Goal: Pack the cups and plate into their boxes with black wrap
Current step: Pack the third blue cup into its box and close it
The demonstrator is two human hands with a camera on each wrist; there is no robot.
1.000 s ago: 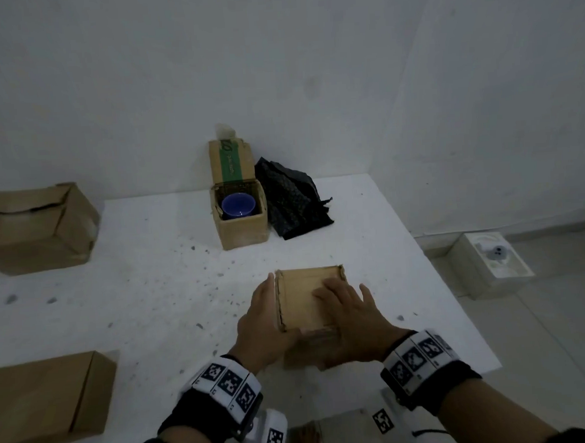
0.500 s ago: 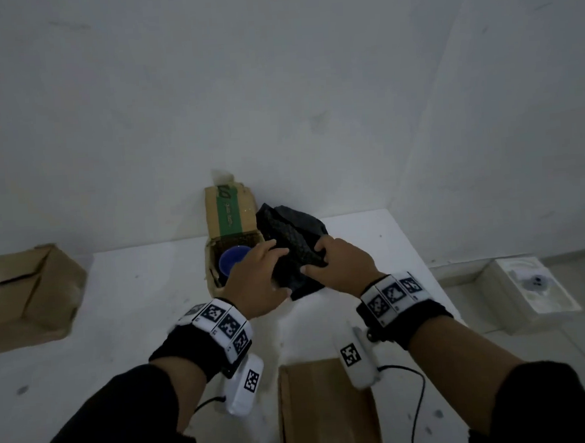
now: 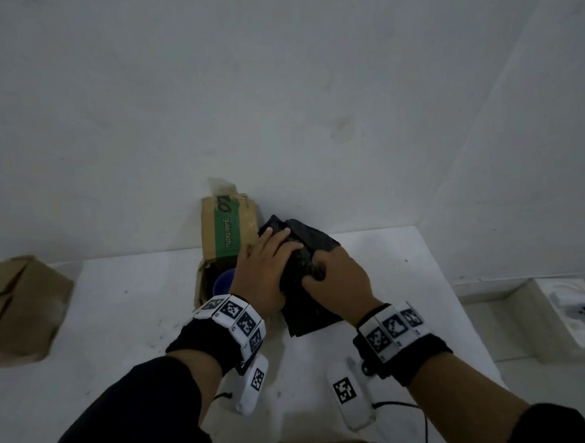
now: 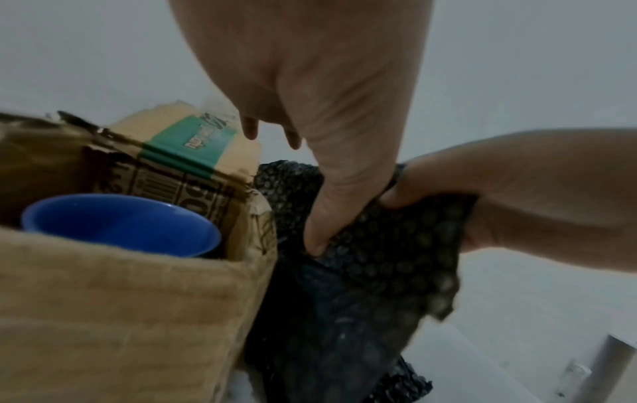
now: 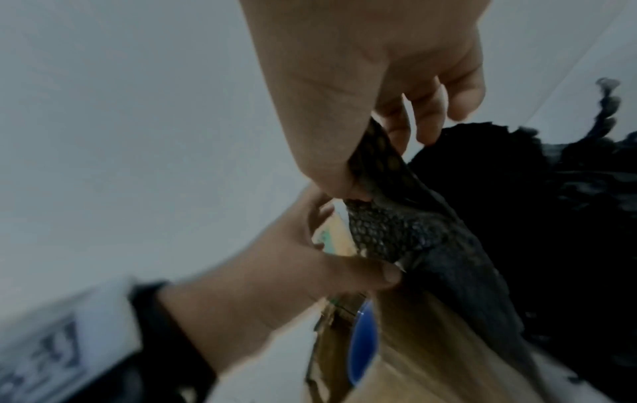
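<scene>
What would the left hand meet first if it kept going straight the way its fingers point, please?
The left hand already lies on the black bubble wrap, fingers pointing away over it. Beyond the wrap, the white wall looks next, though depth is unclear.

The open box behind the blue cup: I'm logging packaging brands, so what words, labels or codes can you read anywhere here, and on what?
"gula batu": white letters on the green band of the open box's flap.
Black print inside the box: too blurred to read.
Square black-and-white markers on the wristbands: patterns, no words.
</scene>
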